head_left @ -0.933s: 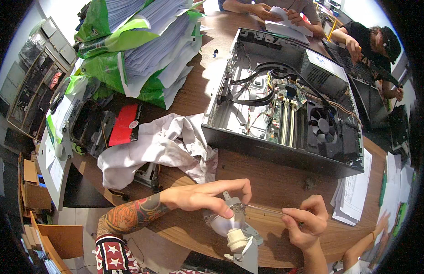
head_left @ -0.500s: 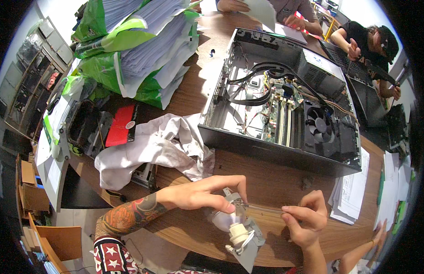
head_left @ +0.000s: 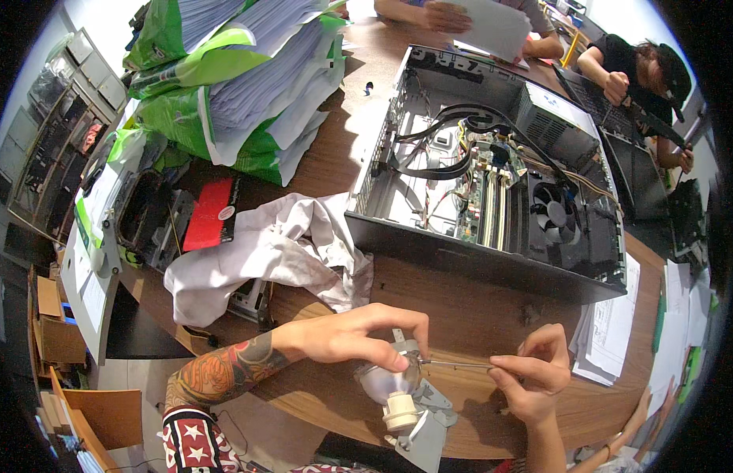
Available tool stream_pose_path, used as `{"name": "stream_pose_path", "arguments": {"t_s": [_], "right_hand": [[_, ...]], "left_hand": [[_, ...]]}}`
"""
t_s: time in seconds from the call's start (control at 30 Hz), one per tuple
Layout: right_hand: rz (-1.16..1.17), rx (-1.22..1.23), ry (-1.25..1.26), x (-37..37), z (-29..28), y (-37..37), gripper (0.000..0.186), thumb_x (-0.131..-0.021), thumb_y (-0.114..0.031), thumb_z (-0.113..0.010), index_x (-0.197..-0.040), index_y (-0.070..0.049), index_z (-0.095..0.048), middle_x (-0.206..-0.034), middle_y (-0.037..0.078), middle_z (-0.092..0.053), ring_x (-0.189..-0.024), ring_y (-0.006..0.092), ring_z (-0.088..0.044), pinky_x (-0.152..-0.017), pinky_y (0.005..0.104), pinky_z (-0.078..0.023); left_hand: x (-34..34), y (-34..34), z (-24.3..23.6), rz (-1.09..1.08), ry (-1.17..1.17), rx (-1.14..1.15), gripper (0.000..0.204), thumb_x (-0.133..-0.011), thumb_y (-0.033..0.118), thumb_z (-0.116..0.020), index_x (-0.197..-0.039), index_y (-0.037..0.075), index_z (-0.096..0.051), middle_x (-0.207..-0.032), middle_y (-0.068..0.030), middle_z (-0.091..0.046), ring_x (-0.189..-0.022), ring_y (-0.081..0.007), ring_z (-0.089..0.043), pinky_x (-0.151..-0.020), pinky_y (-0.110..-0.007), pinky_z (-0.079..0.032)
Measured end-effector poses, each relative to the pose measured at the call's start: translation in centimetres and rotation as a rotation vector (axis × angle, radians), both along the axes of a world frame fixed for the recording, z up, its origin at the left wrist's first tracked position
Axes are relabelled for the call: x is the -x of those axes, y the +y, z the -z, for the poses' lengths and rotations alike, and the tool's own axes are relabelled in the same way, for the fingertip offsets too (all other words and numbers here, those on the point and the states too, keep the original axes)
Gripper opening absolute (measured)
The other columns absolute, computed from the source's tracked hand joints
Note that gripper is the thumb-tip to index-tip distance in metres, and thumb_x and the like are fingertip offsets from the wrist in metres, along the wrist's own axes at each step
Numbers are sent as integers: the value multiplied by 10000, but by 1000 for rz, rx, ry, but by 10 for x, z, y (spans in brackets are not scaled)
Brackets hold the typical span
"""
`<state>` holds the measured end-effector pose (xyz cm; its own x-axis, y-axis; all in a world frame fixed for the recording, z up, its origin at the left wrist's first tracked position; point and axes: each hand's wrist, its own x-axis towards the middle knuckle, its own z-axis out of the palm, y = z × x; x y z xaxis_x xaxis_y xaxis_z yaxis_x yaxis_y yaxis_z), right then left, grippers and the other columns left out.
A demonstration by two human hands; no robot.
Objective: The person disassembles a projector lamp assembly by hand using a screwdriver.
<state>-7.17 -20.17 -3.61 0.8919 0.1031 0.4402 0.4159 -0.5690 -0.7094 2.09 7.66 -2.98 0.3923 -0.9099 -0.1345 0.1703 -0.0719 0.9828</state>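
My left hand (head_left: 346, 339) grips a lamp (head_left: 386, 382) with a glass reflector and a cream ceramic base, thumb and index finger at its upper rim. A grey metal bracket (head_left: 426, 433) hangs beside and below the base; how the two are joined is hard to see. In the fingertips of my right hand (head_left: 533, 374) is a thin metal rod (head_left: 458, 364), held almost level. Its far end meets the lamp's rim beside my left fingers. Both hands are above the near part of the wooden table (head_left: 477, 418).
Beyond my hands stands an open computer case (head_left: 484, 264) with cables and a fan. A whitish cloth (head_left: 264, 252) and red box (head_left: 211, 214) lie left, below stacked paper packs (head_left: 248, 94). Papers (head_left: 611, 331) lie right. Co-workers (head_left: 658, 79) sit across the table.
The lamp has turned slightly in my left hand, and more of the bracket shows. The rod stays at its rim. Across the table, a person's white sheet has come lower and to the right.
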Motion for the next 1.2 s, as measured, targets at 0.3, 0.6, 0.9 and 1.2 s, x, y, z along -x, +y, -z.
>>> {"name": "stream_pose_path", "arguments": {"t_s": [0.3,0.6,0.9,1.2], "right_hand": [[25,50,-52,0,0,1,342,-565,-70,-833,-876,-202,-782,-789,5,-448,-665,136,-425,-558,258,-332],[-31,149,-190,2,2,-2,367,-536,-97,-822,-884,-204,-780,-779,-3,-441,-686,163,-431,-588,288,-336],[-65,170,-269,2,4,-1,365,-544,-129,-802,-900,-204,-777,-807,-6,-435,-677,168,-416,-594,302,-316],[-64,184,-275,2,5,-4,377,-535,-122,-798,-902,-205,-777,-808,-3,-424,-692,173,-415,-596,306,-318]], "left_hand": [[0,0,5,53,-8,-2,446,-808,348,-624,-1042,-27,-561,-989,-116,-584,-1001,-209,-531,-882,-338,-387],[-1,-1,7,94,19,43,435,-804,342,-621,-1012,-38,-578,-967,-126,-599,-985,-225,-548,-882,-345,-394],[-2,3,6,167,39,16,413,-804,323,-618,-1000,-39,-580,-961,-128,-605,-966,-218,-553,-864,-347,-401],[-4,0,9,188,28,34,406,-810,312,-608,-1005,-44,-577,-959,-130,-603,-965,-228,-554,-872,-353,-398]]}}
